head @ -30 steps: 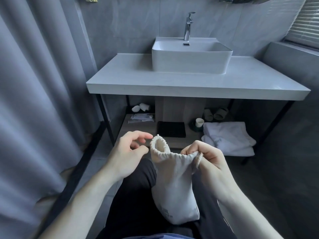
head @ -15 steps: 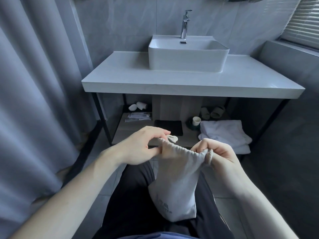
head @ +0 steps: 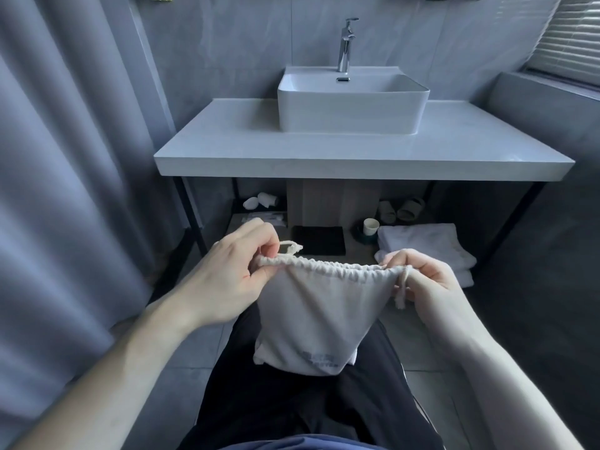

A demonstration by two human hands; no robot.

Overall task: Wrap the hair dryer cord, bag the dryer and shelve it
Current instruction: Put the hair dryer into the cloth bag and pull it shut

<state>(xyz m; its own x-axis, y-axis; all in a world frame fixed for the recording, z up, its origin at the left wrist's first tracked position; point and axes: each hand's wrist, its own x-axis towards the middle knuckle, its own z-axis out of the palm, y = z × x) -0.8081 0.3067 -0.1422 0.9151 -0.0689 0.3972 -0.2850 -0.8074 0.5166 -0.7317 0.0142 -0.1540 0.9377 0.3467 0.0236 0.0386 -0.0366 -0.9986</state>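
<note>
A white drawstring bag [head: 319,323] rests on my lap, bulging with something inside; the hair dryer itself is hidden. My left hand [head: 232,280] pinches the left end of the gathered top hem, where a cord loop [head: 290,246] sticks up. My right hand [head: 425,280] pinches the right end, with a short cord end [head: 402,292] dangling below the fingers. The hem is stretched flat between both hands. Beyond them lies the low shelf [head: 352,251] under the vanity.
A white countertop [head: 357,151] with a basin [head: 352,105] and tap stands ahead. The low shelf holds a black mat [head: 319,240], folded white towels [head: 425,245], a cup [head: 370,226], slippers and small toiletries. A grey curtain [head: 65,190] hangs at the left.
My left hand has taken hold of the bag's top. Both hands have moved apart, pulling the round opening into a flat, stretched hem.
</note>
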